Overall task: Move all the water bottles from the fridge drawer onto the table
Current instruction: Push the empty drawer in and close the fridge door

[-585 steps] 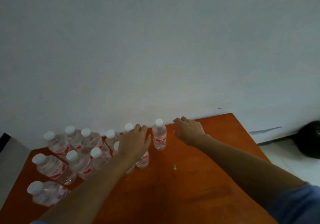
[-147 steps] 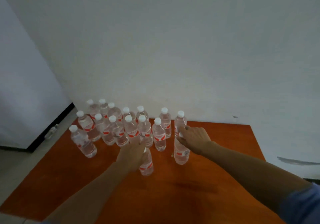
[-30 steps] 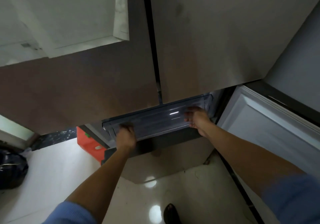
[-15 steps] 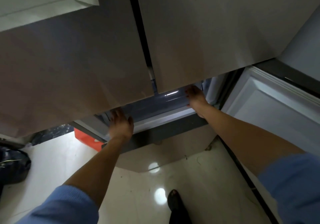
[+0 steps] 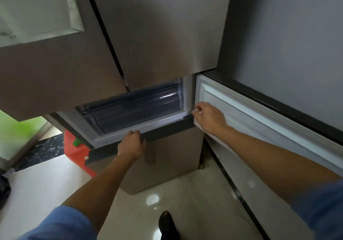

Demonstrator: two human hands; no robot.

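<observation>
smoky translucent plastic fridge drawer shows no bottles, so likely done; left hand fingers curl over the dark fridge rail, right hand fingers pinch the white door edge.

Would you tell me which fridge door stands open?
The lower right door: it is swung out with its white inner lining showing, and the right hand pinches its edge. Both upper doors are shut.

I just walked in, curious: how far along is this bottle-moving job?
Nearly finished, it seems. Done: the translucent grey fridge drawer sits pushed in, with no bottles showing inside. In hand: the right hand pinches the edge of the open white-lined fridge door, the left hand grips the dark strip below the drawer. Left: probably just shutting the door; the table is out of view.
</observation>
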